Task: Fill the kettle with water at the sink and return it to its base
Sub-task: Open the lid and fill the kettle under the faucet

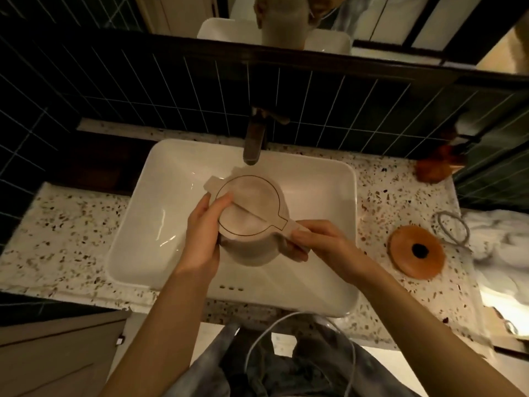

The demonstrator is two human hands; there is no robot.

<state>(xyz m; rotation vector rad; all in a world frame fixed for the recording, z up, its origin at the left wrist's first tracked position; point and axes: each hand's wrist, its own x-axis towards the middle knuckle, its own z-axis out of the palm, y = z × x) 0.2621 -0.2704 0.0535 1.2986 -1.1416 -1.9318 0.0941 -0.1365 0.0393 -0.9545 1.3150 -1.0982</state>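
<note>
A white kettle with its lid down is held upright over the white sink basin, just in front of the dark tap spout. My right hand grips the kettle's handle on the right side. My left hand wraps the kettle's left side, with the thumb resting on the lid's edge. The round kettle base, with a dark centre contact, lies on the speckled counter to the right of the sink. No water runs from the tap.
The terrazzo counter surrounds the sink. A cable loop and a white cloth lie beyond the base at the right. An orange-brown object sits at the back right. Dark tiles and a mirror rise behind the tap.
</note>
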